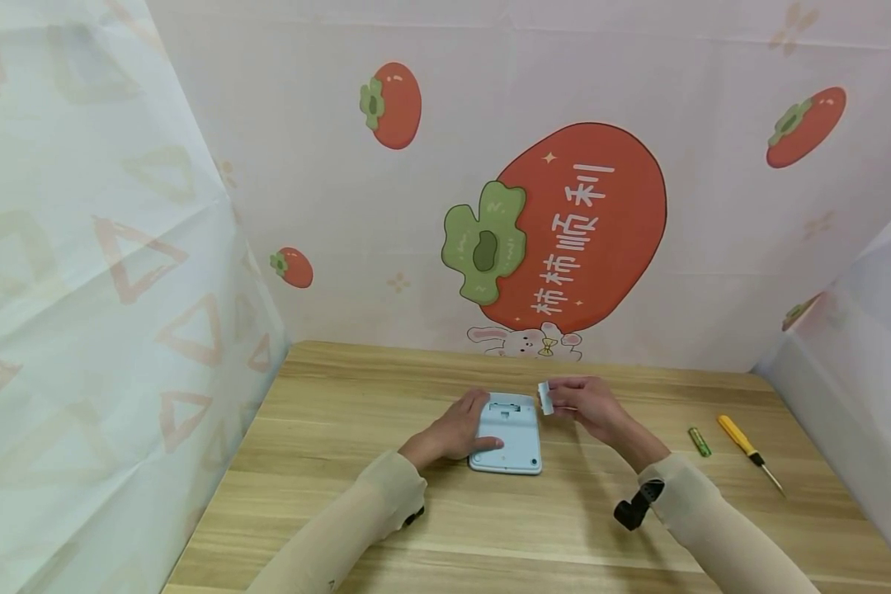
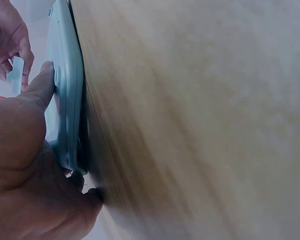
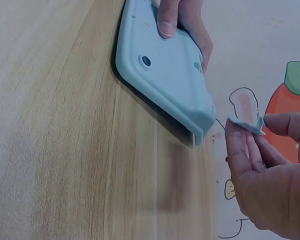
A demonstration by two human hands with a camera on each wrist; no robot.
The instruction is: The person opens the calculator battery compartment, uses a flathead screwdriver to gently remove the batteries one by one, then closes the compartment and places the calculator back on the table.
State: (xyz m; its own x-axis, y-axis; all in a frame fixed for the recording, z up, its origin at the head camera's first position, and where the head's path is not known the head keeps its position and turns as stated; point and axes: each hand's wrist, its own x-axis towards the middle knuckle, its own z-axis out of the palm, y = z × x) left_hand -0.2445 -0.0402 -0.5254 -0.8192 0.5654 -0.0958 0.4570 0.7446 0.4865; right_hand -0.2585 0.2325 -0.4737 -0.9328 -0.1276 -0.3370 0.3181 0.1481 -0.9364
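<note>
A light-blue calculator [image 1: 518,441] lies face down on the wooden table, its small battery compartment [image 1: 506,407] uncovered near the far end. Along its left side my left hand [image 1: 456,427] holds it, thumb across the back and fingers at the edge. Just right of the calculator's far end, my right hand [image 1: 588,404] pinches a small light-blue battery cover [image 3: 247,125] between thumb and fingers. The cover is apart from the calculator, and the right wrist view shows it edge-on. In the left wrist view the calculator [image 2: 67,95] appears from its side.
To the right on the table [image 1: 327,462] lie a green battery [image 1: 700,441] and a screwdriver [image 1: 742,441] with a yellow handle. A persimmon-printed backdrop [image 1: 327,165] rises behind the table's far edge, and white sheets hang at both sides.
</note>
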